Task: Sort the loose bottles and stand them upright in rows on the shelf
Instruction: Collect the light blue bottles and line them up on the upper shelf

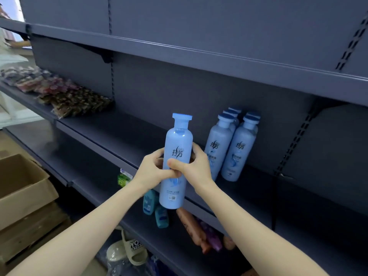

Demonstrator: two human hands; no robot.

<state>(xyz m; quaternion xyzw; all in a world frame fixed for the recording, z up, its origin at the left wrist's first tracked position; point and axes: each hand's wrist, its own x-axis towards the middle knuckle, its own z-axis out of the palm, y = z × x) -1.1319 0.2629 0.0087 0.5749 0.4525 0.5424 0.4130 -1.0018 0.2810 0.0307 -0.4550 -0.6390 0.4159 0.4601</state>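
1. Holding the light-blue bottle [177, 140] upright in front of the middle shelf [111, 130], clear of its board. The flat blue cap is uppermost and the printed label faces me.
2. My left hand [150, 168] wraps the bottle's midsection from the left, thumb across the front.
3. My right hand [197, 166] wraps the same midsection from the right, its thumb on the label and touching my left thumb. Both hands are clamped on the bottle.
4. Standing bottles [233, 144] of the same kind are upright in two short rows on the middle shelf, near the back panel and just right of the held bottle.
5. On the lower shelf [83, 156], teal bottles [150, 202], brownish bottles [189, 222] and a purple bottle [212, 238] lie loose.
6. Wrapped packets [67, 98] lie at the far left of the middle shelf.
7. A cardboard box [22, 188] and a beige sandal [129, 250] are at lower left.
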